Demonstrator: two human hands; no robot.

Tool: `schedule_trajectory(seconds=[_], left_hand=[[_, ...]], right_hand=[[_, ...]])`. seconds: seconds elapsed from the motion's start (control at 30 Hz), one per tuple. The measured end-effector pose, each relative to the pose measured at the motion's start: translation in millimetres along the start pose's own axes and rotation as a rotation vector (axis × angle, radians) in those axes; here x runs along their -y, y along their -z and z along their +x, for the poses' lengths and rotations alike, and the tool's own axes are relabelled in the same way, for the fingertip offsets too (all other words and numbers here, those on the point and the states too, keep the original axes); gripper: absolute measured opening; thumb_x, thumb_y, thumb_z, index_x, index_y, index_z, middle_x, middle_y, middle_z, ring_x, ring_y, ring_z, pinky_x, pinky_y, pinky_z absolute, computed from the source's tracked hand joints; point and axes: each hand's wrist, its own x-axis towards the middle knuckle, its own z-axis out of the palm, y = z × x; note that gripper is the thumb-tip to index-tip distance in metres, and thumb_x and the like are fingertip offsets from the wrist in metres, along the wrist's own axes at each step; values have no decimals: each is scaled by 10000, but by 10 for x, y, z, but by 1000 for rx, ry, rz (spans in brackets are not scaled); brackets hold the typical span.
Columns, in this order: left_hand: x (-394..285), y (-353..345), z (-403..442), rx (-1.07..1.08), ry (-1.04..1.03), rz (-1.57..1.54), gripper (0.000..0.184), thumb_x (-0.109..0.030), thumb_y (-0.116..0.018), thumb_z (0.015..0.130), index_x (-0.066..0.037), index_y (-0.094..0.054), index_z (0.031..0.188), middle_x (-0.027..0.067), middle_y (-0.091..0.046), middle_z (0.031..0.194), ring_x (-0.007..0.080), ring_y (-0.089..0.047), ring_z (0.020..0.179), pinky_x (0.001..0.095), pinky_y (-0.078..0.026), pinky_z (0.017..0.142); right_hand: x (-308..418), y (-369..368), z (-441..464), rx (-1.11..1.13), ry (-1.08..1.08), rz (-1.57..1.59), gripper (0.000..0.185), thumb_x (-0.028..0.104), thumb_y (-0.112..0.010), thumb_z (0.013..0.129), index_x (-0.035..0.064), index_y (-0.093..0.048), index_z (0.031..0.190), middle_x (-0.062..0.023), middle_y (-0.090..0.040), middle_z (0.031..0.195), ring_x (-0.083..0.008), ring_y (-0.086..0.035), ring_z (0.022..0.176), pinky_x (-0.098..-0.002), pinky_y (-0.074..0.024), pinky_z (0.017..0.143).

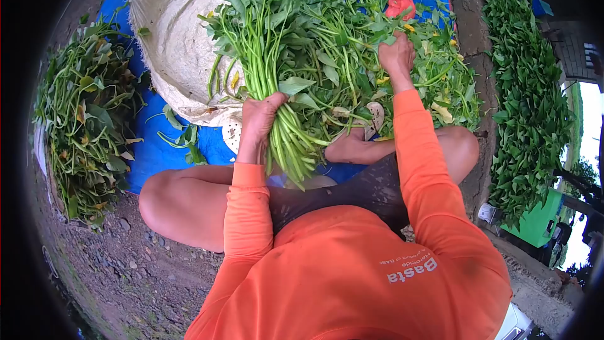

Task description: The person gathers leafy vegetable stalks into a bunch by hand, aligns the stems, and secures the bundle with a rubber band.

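A thick bunch of green leafy stems (261,66) is gripped in my left hand (257,116), its cut ends pointing down toward my lap and its leaves spreading upward. My right hand (396,55) reaches over the loose greens (340,44) at the upper right, its fingers bent around or beside a leaf; what they hold is too small to make out. Just above that hand lies a crumpled red-pink item (400,6).
A pale woven sack (179,31) lies on the blue tarp (151,157). At the left stands a heap of yellowing greens (88,119). More leafy bunches (525,94) line the right side, beside a green container (535,220). My crossed legs frame the near edge.
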Motion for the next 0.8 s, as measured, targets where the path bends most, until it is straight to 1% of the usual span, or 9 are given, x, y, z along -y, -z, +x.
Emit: schedule_trajectory(seconds=[0.03, 0.1, 0.13, 0.23, 0.37, 0.47, 0.57, 0.7, 0.8], left_hand=[[-77, 19, -9, 4, -34, -2, 220, -34, -771, 818, 67, -723, 1008, 120, -748, 817, 217, -722, 617, 349, -601, 579], [-176, 17, 4, -43, -64, 75, 228, -23, -766, 820, 53, -710, 1028, 101, -739, 827, 197, -708, 633, 342, -587, 587], [-166, 38, 29, -45, -88, 78, 227, -21, -764, 822, 52, -707, 1029, 97, -736, 825, 192, -703, 636, 341, -583, 590], [-347, 100, -69, -80, -135, 101, 235, -39, -779, 836, 48, -698, 1039, 92, -726, 837, 183, -688, 648, 337, -572, 609], [-659, 335, -193, -194, -226, 60, 242, -134, -795, 875, 39, -716, 1026, 91, -730, 826, 200, -707, 653, 331, -588, 623], [-849, 492, -251, -252, -258, -14, 275, -123, -794, 867, 77, -700, 1031, 125, -731, 824, 205, -705, 632, 336, -596, 606], [-869, 554, -189, -275, -239, -121, 245, -107, -779, 891, 82, -703, 1025, 134, -735, 836, 214, -709, 642, 336, -609, 610], [-634, 509, 17, -198, -219, -166, 252, -160, -777, 925, 60, -717, 1032, 127, -744, 818, 226, -725, 643, 347, -618, 605], [-500, 395, 110, -114, -123, -207, 244, -169, -782, 925, 58, -727, 996, 130, -745, 811, 229, -722, 627, 347, -615, 599]], right_hand=[[-10, -24, 102, -159, 164, -291, 386, 115, -653, 964, 40, -687, 1341, -203, -772, 1081, -417, -732, 992, -546, -569, 968], [90, -95, 341, -100, 412, -25, 406, 125, -652, 930, 36, -723, 1319, -261, -766, 1158, -492, -717, 1064, -570, -545, 1029], [331, -50, 334, 119, 417, -30, 293, 154, -634, 957, 21, -770, 1180, -274, -751, 1237, -482, -714, 1113, -546, -543, 1052], [390, -448, 333, 586, 258, -342, 279, 154, -591, 983, 0, -764, 1140, -273, -752, 1238, -472, -714, 1166, -561, -553, 1033], [121, -588, 416, 598, 301, -445, 301, 164, -565, 1003, -2, -744, 1179, -266, -755, 1238, -468, -712, 1193, -550, -567, 1027], [-81, -395, 671, 554, 252, -470, 315, 148, -596, 994, 9, -724, 1247, -259, -759, 1238, -475, -710, 1191, -545, -566, 1038], [31, 19, 846, 592, 220, -516, 291, 113, -606, 986, -9, -723, 1223, -288, -751, 1232, -510, -692, 1207, -558, -557, 1039], [455, 625, 1019, 1028, -10, -80, 228, 221, -694, 1042, 43, -756, 1170, -71, -775, 958, -194, -742, 818, -352, -599, 709], [555, 1167, 1002, 1121, -197, 332, 238, 244, -734, 1052, 62, -759, 1205, 15, -726, 884, -67, -664, 720, -251, -532, 599]])
